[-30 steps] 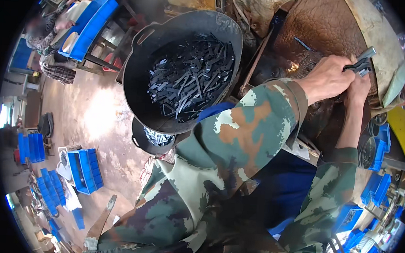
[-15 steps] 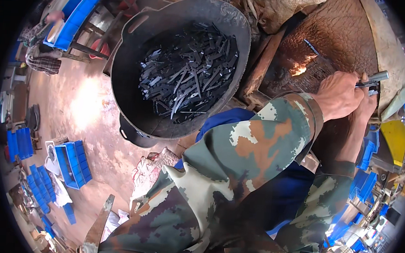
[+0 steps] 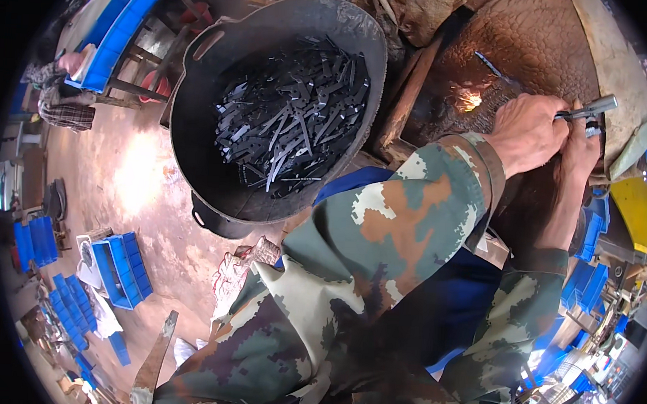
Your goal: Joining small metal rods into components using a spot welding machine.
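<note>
My left hand [image 3: 528,134] is closed in a fist around one end of a grey metal tool [image 3: 598,107] with a thick rounded tip. Close beside it, partly behind it, my right hand [image 3: 579,151] has its fingers bent round the same tool, near a short ridged metal piece. The part between my hands is hidden, so the tool's exact kind does not show. Both hands are above the right side of a wet, brown, crusted surface [image 3: 544,45]. On that surface, left of my hands, lies a thin, shiny metal strip [image 3: 489,65].
A large black tub [image 3: 187,151] with many dark, flat metal pieces [image 3: 295,120] stands to the left. A wooden beam [image 3: 411,97] edges the brown surface. Blue bins [image 3: 121,268] sit on the floor at left. Another person's hand [image 3: 71,62] shows beside a blue tray [image 3: 124,34].
My hands and the tool have moved slightly up and left in the picture, and the tool's tip is raised a little. The whole view has shifted slightly.
</note>
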Available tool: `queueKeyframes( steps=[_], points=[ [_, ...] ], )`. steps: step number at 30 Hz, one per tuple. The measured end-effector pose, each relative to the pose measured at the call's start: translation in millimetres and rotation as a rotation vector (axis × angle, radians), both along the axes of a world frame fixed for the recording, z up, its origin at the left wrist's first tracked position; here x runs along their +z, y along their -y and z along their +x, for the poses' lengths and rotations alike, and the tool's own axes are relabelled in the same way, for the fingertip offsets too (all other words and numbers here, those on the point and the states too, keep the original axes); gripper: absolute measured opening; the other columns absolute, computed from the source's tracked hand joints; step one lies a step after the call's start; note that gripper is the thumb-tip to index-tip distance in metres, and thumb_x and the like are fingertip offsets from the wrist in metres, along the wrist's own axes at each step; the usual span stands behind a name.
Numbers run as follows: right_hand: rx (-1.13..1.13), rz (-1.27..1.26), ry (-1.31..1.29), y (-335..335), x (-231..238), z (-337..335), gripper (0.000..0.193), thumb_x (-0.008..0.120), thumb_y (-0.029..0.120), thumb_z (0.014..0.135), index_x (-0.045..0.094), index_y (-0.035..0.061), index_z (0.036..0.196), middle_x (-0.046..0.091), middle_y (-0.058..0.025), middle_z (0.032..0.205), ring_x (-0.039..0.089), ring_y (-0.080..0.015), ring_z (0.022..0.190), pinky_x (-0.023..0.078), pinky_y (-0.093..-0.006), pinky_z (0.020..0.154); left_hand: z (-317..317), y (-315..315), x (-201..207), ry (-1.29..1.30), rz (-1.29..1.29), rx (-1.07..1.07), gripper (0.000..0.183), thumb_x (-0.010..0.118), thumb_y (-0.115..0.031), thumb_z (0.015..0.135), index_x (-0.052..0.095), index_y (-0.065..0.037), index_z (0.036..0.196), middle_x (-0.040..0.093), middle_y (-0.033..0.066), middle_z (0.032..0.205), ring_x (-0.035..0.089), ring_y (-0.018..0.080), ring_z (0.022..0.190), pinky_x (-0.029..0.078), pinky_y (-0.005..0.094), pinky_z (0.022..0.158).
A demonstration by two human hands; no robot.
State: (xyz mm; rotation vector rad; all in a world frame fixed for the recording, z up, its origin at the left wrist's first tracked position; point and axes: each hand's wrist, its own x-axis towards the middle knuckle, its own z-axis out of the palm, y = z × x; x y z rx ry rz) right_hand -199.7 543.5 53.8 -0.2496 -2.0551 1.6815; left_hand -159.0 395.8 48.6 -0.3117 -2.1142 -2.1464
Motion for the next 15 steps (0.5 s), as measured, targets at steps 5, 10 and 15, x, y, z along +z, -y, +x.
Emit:
queueKeyframes(
  steps=[5, 10, 15],
  points=[
    [-0.003, 0.043, 0.093, 2.3, 8.4, 5.7, 0.022, 0.068, 0.021, 0.092, 0.069, -0.0008, 0.096, 0.057, 0.0006, 0.068, 0.053, -0.0080, 0.055, 0.050, -0.0254, 0.052, -9.5, -3.2, -10.2, -0.220, -0.178, 0.125, 0.028, 0.056, -0.029, 0.081, 0.071, -0.007, 0.090, 0.068, 0.0200, 0.092, 0.065, 0.0399, 0.088, 0.053, 0.0481, 0.080],
    [0.120, -0.002, 0.040, -4.2, -12.0, -12.9, 0.027, 0.066, 0.025, 0.094, 0.061, 0.0006, 0.104, 0.069, -0.0107, 0.084, 0.061, -0.0188, 0.056, 0.053, -0.0330, 0.045, -18.8, 22.2, -29.3, -0.268, -0.191, -0.040, 0.020, 0.058, -0.014, 0.090, 0.072, -0.006, 0.102, 0.068, 0.0069, 0.090, 0.061, 0.0139, 0.080, 0.049, 0.0287, 0.072],
    [-0.214, 0.299, -0.090, 5.1, -27.6, -36.5, 0.038, 0.075, 0.021, 0.071, 0.069, -0.0034, 0.098, 0.071, -0.0202, 0.096, 0.068, -0.0359, 0.097, 0.057, -0.0401, 0.085, -46.3, 16.2, -12.1, 0.303, -0.003, 0.092, 0.029, 0.058, -0.020, 0.094, 0.071, -0.010, 0.118, 0.058, -0.0033, 0.096, 0.048, 0.0040, 0.076, 0.040, 0.0185, 0.069]
  ],
)
